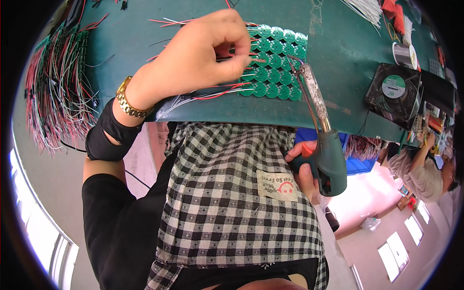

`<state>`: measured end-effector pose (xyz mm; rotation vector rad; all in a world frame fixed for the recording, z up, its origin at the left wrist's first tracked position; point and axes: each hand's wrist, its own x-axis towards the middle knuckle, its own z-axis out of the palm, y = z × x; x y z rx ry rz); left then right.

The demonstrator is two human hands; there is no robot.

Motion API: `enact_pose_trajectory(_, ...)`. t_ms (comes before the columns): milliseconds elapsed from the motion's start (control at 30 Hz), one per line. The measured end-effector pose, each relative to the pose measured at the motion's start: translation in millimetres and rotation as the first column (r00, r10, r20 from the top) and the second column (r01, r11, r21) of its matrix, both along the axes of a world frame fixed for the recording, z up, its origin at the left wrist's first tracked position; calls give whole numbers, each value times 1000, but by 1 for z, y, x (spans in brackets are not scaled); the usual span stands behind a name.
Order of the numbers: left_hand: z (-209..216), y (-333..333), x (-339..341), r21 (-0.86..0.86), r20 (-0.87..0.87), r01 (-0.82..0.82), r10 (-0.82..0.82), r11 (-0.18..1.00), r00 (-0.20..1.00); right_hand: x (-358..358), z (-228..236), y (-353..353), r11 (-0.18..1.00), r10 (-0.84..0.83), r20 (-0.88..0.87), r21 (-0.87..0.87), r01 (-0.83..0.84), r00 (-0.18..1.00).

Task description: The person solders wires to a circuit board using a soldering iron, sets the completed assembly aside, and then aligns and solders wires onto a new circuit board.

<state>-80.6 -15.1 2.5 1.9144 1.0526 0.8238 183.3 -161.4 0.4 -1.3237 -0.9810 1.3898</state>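
My left hand (pixel 198 53) is pinched on a thin wire (pixel 239 57) over a panel of small round green circuit boards (pixel 274 63) on the dark green table (pixel 333 43). Red and white wires (pixel 212 94) trail from the panel under my wrist, which wears a gold watch (pixel 126 99). My right hand (pixel 303 166) grips the handle of a teal soldering gun (pixel 328 154). Its long clear barrel (pixel 315 96) points up to the panel's right edge, the tip touching near the top right boards.
A big bundle of wired green boards (pixel 55 82) lies at the table's left. A black square fan (pixel 394 94) stands at the right, with a solder spool (pixel 405 54) and white wires (pixel 365 8) behind it. Another person (pixel 427 169) sits at far right. A blue crate (pixel 360 162) is below the table.
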Motion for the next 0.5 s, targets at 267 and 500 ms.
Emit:
enact_pose_trajectory(267, -3, -4, 3, 150, -187, 37, -8, 988, 982, 5, 14, 5, 978, 205, 99, -66, -199, 974)
enact_pose_trajectory(500, -2, -4, 2, 149, -190, 39, -10, 988, 982, 7, -1, 0, 973, 217, 32, -89, -214, 976)
